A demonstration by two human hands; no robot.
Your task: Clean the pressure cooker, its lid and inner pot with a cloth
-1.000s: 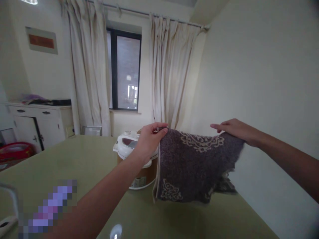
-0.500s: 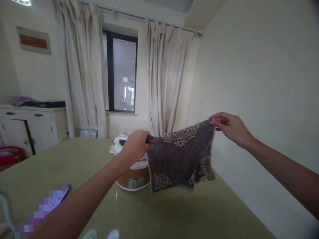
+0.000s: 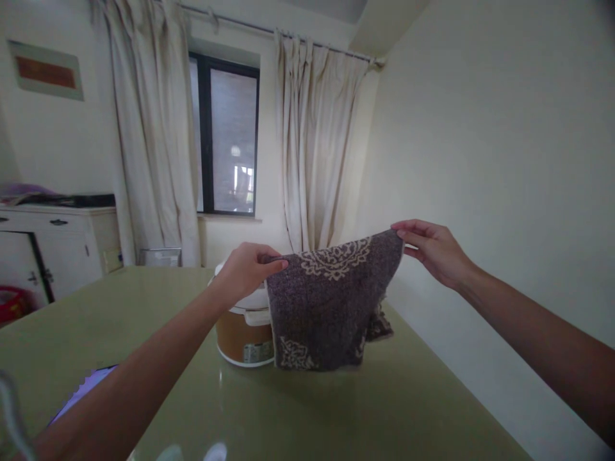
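A dark grey-brown towel [image 3: 321, 314] with cream ornamental patterns hangs over the table between my hands. Its upper left corner is pinched between the thumb and fingers of my left hand [image 3: 247, 269]. My right hand [image 3: 435, 250] grips the upper right corner, a little higher than the left one. The cloth's top edge is stretched between them, and a fold dangles behind at the right. Behind the towel and my left hand stands a rice cooker [image 3: 243, 336], white above and orange-brown below, partly hidden by both.
The greenish glossy table [image 3: 168, 301] runs along the right wall. At the left lies a flat purple item [image 3: 81, 390], partly behind my forearm. A white cabinet [image 3: 72, 243] stands at the far left, with a red basin [image 3: 12, 304] beside it. Curtains [image 3: 317, 141] flank the window.
The towel hangs flatter, its lower right fold having swung back. In the picture, both hands and the room have shifted slightly left. Both hands keep their hold.
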